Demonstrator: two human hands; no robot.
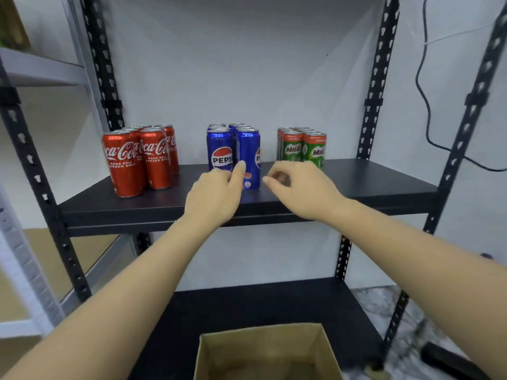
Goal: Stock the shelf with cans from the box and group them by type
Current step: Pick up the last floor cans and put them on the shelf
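Observation:
On the black shelf (370,187) stand three groups of cans: red Coca-Cola cans (137,157) at the left, blue Pepsi cans (247,149) in the middle, green Milo cans (301,145) at the right. My left hand (214,196) reaches to the front Pepsi cans, its thumb touching the front right can while its fingers hide the base of the front left one. My right hand (299,187) hovers just right of the Pepsi group, fingers loosely curled, holding nothing. An open cardboard box (263,355) sits on the lower shelf below; no can shows inside it.
Black perforated uprights (375,78) frame the shelf on both sides. A grey rack (41,69) stands at the left. A black cable (428,111) hangs down the white wall at the right. A dark object (450,360) lies on the marbled floor.

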